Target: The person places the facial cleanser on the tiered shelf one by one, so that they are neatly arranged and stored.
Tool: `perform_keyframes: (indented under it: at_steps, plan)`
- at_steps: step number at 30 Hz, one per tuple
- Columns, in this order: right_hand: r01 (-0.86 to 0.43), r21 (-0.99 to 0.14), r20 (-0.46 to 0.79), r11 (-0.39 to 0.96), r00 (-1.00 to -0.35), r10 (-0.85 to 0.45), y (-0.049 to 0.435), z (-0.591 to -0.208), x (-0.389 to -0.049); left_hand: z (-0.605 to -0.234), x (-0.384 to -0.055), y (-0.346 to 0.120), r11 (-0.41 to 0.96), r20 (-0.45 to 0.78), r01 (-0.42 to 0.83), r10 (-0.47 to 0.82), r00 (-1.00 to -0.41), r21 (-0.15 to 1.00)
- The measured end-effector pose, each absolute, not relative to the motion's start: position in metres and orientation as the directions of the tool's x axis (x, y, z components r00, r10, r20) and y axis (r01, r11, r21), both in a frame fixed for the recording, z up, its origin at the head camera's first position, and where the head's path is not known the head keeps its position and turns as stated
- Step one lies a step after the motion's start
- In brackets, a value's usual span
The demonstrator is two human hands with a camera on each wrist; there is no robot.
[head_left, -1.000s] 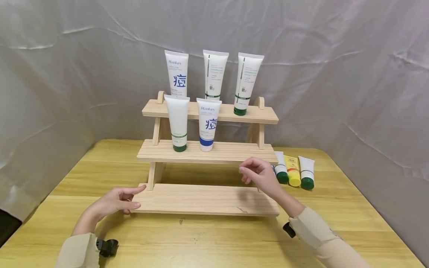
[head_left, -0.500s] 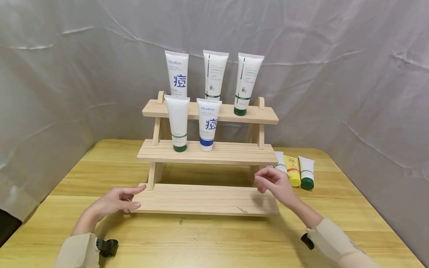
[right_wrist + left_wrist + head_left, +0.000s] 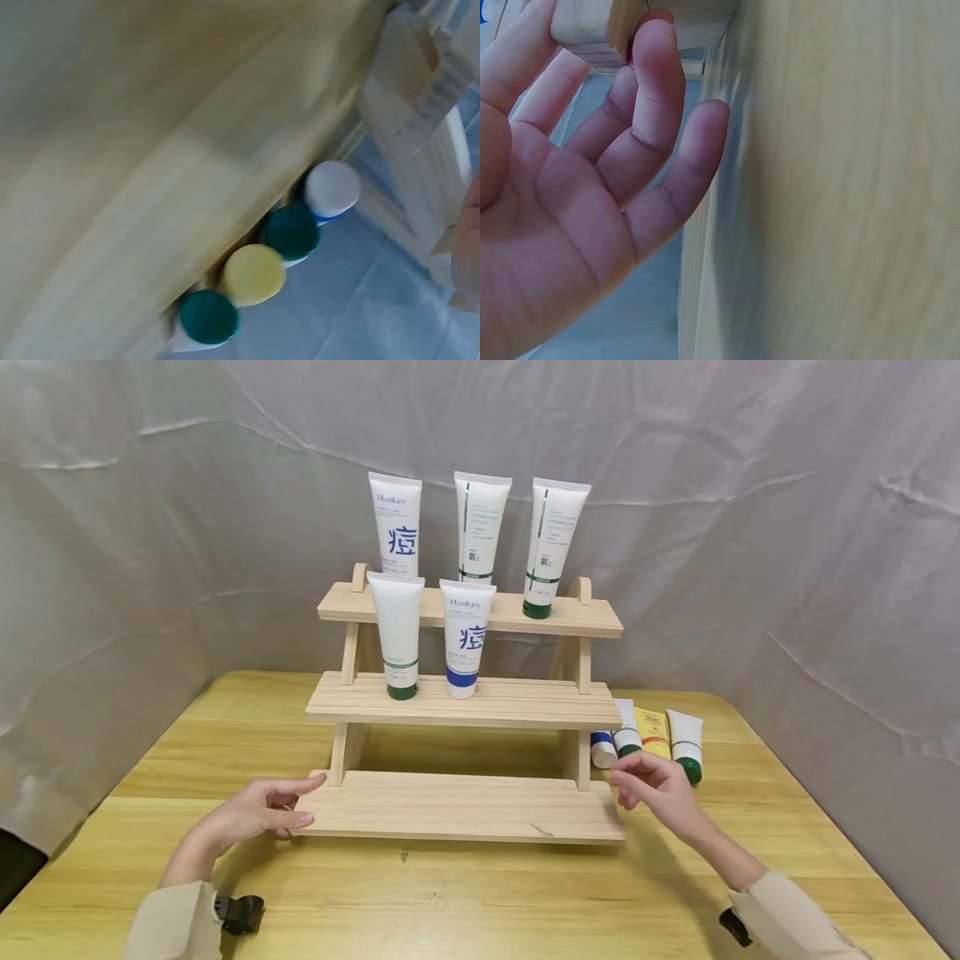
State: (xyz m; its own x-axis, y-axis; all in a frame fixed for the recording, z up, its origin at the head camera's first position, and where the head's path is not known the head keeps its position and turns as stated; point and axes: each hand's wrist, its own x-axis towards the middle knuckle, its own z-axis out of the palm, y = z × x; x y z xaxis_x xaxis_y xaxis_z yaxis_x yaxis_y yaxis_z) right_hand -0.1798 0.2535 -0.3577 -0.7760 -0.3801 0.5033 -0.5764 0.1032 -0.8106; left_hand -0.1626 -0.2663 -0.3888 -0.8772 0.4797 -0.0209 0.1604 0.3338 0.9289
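Head: rack (image 3: 457, 806) on wooden table (image 3: 420, 893) (cloth (image 3: 750, 527) behind).

From afar I'm watching 2 forearms (image 3: 726, 857) angling inward; the left hand (image 3: 255, 812) is gripping with bent fingers (image 3: 657, 94), while the right hand (image 3: 663, 789) is hovering, its fingers loosely curled.

Two hands (image 3: 258, 814), two sleeves (image 3: 176, 922), nine tubes (image 3: 395, 631), one wooden stand (image 3: 536, 702) with three shelves (image 3: 457, 806), one table (image 3: 450, 902)

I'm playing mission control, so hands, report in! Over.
Left hand holds wooden stand. Right hand empty, near four tubes. Head view: stand partly hides the blue-banded one.
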Motion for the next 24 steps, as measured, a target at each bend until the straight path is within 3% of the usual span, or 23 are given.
perform_keyframes:
  at_steps: [13, 20, 24]
  plan:
    - [-0.488, -0.858, 0.446, 0.159, -0.862, -0.241, 0.302, -0.365, -0.196, -0.391, -0.164, -0.269, 0.317, -0.003, 0.181, 0.502, -0.865, 0.931]
    - [-0.436, -0.872, 0.407, 0.221, -0.898, -0.165, 0.392, -0.442, -0.272, -0.39, -0.163, -0.268, 0.325, -0.025, 0.155, 0.487, -0.873, 0.933]
    - [-0.393, -0.877, 0.387, 0.278, -0.919, -0.077, 0.419, -0.45, -0.292, -0.388, -0.162, -0.266, 0.341, -0.034, 0.152, 0.482, -0.875, 0.928]
